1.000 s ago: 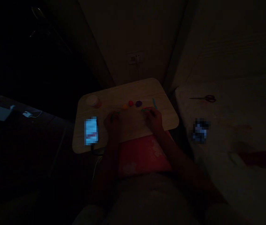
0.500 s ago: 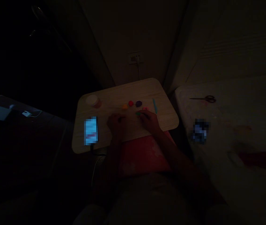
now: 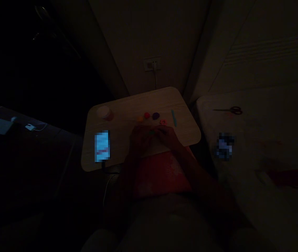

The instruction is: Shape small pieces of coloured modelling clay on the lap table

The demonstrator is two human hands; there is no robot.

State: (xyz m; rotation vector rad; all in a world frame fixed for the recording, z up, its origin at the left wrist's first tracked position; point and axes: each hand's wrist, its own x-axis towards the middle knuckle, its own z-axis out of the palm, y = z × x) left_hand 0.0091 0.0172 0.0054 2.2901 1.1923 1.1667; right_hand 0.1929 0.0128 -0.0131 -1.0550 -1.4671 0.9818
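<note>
My right hand (image 3: 168, 135) pinches a small green lump, likely modelling clay (image 3: 151, 132), over the near half of the small wooden table (image 3: 122, 110). On the other side of that lump my left hand (image 3: 139, 137) has its fingers curled against it; the dim light hides the exact finger contact. Just beyond the hands lie an orange lump (image 3: 140, 119), a red lump (image 3: 147, 115) and a dark purple lump (image 3: 156, 115). A pink flower-shaped piece (image 3: 163, 122) rests by my right fingertips, and a teal stick-like tool (image 3: 174, 118) lies to its right.
A lidded tub (image 3: 105, 113) stands at the table's back left, with a lit phone (image 3: 102, 146) on a cable in front of it. To the right, scissors (image 3: 233, 110) and a blurred-out device (image 3: 224, 146) lie on a pale surface. A wall socket (image 3: 152, 64) holds a plug.
My left hand has moved right to meet my right hand. The green lump has come slightly left and nearer to me. The pink piece shows more fully now.
</note>
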